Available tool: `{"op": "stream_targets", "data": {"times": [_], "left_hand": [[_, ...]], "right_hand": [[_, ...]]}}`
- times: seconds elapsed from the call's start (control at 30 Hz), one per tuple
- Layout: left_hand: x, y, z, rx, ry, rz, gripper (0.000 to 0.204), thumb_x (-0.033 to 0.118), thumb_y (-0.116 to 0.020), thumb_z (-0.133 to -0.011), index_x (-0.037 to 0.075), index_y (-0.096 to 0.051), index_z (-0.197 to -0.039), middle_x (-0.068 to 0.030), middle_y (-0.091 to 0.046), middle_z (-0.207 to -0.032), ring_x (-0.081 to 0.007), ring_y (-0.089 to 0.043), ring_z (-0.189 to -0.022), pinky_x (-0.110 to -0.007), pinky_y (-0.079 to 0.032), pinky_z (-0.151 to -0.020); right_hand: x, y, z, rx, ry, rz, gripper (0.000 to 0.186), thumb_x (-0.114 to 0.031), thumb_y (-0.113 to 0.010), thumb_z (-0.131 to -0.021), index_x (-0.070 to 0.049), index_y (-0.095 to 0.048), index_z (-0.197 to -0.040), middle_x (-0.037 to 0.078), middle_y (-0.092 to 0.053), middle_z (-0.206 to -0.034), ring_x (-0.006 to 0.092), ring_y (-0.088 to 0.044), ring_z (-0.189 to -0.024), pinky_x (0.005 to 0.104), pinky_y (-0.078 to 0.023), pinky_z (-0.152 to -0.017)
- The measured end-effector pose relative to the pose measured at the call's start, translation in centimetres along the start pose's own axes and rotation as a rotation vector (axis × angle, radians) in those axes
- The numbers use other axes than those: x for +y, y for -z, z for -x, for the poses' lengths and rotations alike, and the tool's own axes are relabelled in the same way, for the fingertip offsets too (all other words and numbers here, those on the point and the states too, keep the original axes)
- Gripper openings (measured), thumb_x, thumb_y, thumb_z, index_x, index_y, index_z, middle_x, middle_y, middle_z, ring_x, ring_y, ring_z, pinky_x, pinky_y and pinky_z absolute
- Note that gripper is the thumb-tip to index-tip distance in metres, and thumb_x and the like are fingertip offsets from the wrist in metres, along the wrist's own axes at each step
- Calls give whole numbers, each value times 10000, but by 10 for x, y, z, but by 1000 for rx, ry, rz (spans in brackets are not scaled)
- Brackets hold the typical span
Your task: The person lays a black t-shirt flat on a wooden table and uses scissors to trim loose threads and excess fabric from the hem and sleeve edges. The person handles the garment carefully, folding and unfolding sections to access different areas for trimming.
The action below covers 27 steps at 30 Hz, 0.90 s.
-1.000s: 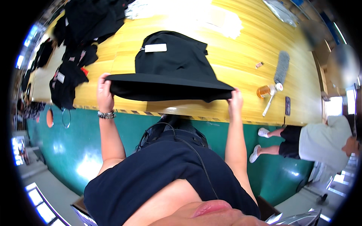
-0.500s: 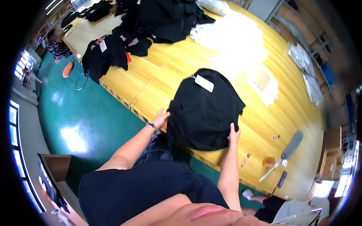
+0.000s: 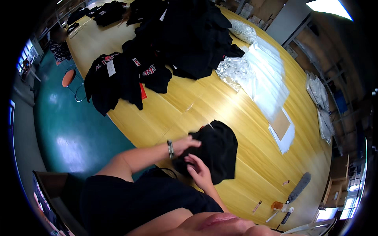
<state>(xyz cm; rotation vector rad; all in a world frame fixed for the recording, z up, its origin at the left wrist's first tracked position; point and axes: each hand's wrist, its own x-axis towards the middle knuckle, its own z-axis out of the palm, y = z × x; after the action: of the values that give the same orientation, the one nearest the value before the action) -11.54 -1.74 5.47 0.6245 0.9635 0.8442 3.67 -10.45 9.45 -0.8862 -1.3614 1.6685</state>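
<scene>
A folded black garment [image 3: 215, 151] lies on the yellow wooden table [image 3: 244, 129] near its front edge. My left hand [image 3: 186, 144], with a bracelet at the wrist, rests flat on the garment's left part. Just below it, my right hand [image 3: 199, 170] presses on the garment's near edge with fingers spread. Neither hand grips the cloth that I can see.
A heap of black garments [image 3: 189, 35] and more black shirts with red print [image 3: 126, 74] lie farther back on the table. Clear plastic bags [image 3: 260, 78] and a cardboard sheet [image 3: 280, 125] sit to the right. A grey brush [image 3: 298, 187] and small tools lie at lower right. An orange stool [image 3: 67, 78] stands on the green floor.
The garment, held up spread a second ago, now lies folded smaller on the table. Both hands have moved from its side edges onto its near left part. The view has swung left.
</scene>
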Motion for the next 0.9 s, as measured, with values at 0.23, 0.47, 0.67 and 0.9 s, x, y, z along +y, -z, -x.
{"op": "stream_targets", "data": {"times": [0.23,0.47,0.67,0.9], "left_hand": [[378,2,-54,237,-1018,-677,394,320,-608,-858,-7,-542,-1069,-72,-626,-896,-104,-597,-826,-243,-486,-737],[462,50,-96,661,-1138,-724,904,412,-649,-743,-54,-201,-1374,-263,-297,-1383,-331,-300,-1292,-352,-256,-1058],[83,135,-111,576,-488,-1340,606,247,-631,-766,51,-391,-1286,-201,-390,-1315,-334,-386,-1214,-408,-338,-1003],[-103,144,53,634,-506,-1400,426,158,-596,-729,53,-537,-1137,-170,-474,-1231,-333,-430,-1147,-436,-327,-983]], "right_hand": [[15,55,4,364,-176,66,264,-13,-532,-871,28,-523,-1131,100,-586,-1017,159,-565,-956,262,-451,-854],[23,52,20,424,-258,-2,250,-25,-525,-877,37,-524,-1118,107,-587,-1014,160,-567,-921,264,-459,-832],[55,87,33,340,-350,78,236,-64,-524,-885,42,-543,-1095,97,-604,-968,151,-582,-877,254,-467,-800],[92,105,9,150,-427,192,250,-91,-554,-876,43,-550,-1088,89,-618,-929,131,-585,-834,241,-467,-762]]}}
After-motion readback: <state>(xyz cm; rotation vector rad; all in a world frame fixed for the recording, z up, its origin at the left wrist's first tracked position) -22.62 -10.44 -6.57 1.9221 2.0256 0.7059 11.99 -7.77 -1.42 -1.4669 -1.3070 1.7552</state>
